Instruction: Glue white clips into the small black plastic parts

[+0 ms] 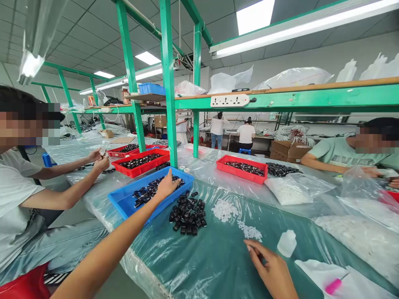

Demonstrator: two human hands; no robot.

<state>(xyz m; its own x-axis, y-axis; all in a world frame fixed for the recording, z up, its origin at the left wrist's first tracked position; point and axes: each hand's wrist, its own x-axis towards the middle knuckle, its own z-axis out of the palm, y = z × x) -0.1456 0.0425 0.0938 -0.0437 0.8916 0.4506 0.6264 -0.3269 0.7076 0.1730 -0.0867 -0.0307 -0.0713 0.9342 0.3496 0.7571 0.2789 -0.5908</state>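
My left hand (166, 186) reaches far out over the blue tray (124, 199), its fingers lying down among the small black parts (146, 192) in it; whether it grips one is hidden. A pile of the same black parts (188, 214) lies on the green table just right of the tray. My right hand (271, 268) rests on the table near the front, fingers loosely bent and apart, holding nothing. Small white pieces (249, 231) lie just beyond its fingertips, with a larger white heap (223, 209) farther off. A small white bottle (287, 243) stands right of the hand.
A person sits at left working beside red trays (141, 162) of black parts. Another red tray (242, 168) and a bag of white pieces (288, 190) lie further back. A second person sits at right. A pink tool (333, 285) lies on white paper. Green posts (168, 83) rise from the table.
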